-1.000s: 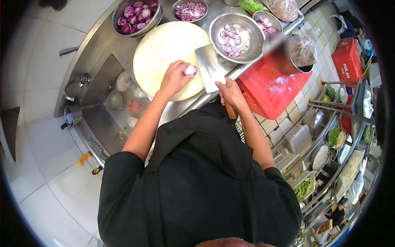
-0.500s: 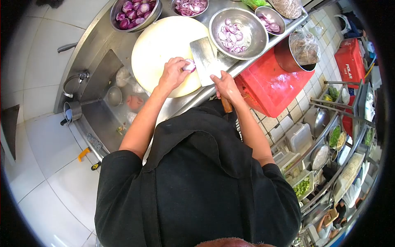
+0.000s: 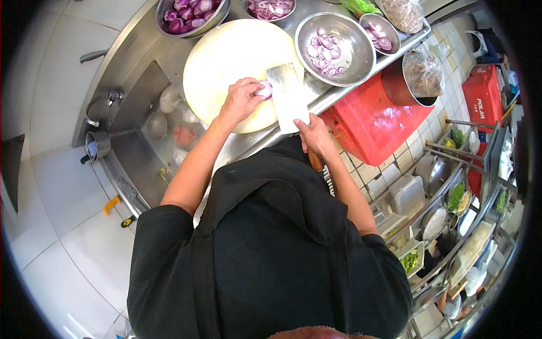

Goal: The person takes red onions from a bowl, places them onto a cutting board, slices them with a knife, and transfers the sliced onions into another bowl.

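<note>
Taking the round pale board (image 3: 226,56) as the clock's middle, the peeled-looking onion (image 3: 263,89), pale with purple edges, sits on it toward four o'clock. The left hand (image 3: 240,103) comes in from seven, pinching that onion between thumb and bent fingertips. The right hand (image 3: 312,137), at four, is wrapped around the wooden handle of a cleaver (image 3: 291,101), its thumb on the heel of the blade. The blade lies just beside the onion at the onion's three o'clock and covers part of the board's edge; whether steel and onion touch is hard to tell from up here.

The steel surface (image 3: 169,53) is crowded. A bowl of purple onions (image 3: 192,14) stands at eleven, and a smaller bowl of slices (image 3: 271,10) at about half past twelve. Between two and three, close past the blade, a wide metal bowl (image 3: 358,53) blocks the space beside the board (slices fill only part of it). Farther out that way are a small metal bowl (image 3: 394,37), leafy greens (image 3: 361,5) and a bagged bundle (image 3: 403,14). Beyond the edge, between three and four, is a red box (image 3: 370,121), with a pot (image 3: 394,85) holding another bag (image 3: 424,74) at three. The sink (image 3: 141,175) opens at eight, holding a round bowl (image 3: 157,125).
</note>
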`<move>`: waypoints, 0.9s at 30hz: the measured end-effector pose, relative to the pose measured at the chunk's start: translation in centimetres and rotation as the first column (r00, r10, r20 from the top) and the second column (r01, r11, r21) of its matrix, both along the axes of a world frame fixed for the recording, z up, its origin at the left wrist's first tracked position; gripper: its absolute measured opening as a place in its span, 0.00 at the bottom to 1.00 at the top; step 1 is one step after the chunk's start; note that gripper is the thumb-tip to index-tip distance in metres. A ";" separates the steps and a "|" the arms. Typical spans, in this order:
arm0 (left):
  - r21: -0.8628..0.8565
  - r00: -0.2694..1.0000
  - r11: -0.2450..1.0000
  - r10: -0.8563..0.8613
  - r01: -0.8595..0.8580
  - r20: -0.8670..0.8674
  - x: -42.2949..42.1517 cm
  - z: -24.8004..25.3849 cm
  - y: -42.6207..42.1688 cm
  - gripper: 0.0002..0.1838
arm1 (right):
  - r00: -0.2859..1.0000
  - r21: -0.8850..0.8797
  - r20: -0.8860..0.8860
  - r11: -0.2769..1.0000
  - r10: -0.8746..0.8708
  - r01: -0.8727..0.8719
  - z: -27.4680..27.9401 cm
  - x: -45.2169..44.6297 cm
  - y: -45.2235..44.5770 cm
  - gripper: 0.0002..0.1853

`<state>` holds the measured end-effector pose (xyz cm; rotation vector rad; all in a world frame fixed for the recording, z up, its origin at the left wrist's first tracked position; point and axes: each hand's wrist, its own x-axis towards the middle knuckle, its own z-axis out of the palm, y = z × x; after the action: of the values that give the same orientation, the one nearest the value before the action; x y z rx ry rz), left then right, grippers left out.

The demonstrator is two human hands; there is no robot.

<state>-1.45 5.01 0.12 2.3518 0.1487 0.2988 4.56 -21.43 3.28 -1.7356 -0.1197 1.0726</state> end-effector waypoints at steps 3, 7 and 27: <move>0.011 1.000 1.000 -0.022 0.022 -0.010 -0.1 0.2 0.3 0.15 | 1.000 -0.047 0.001 0.999 -0.006 0.006 -0.3 0.2 0.3 0.19; 0.025 0.999 0.999 -0.037 0.036 0.026 0.1 0.3 0.2 0.14 | 1.000 -0.014 0.027 1.000 0.010 -0.010 -0.9 1.2 1.3 0.20; -0.045 1.000 0.999 0.007 -0.008 -0.008 -0.1 -0.1 0.5 0.09 | 0.998 -0.039 0.005 0.997 0.060 -0.060 0.2 1.8 2.4 0.19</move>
<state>-1.59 5.56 0.02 2.3089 0.1663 0.2873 6.39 -19.06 3.43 -1.7806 -0.1570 1.1197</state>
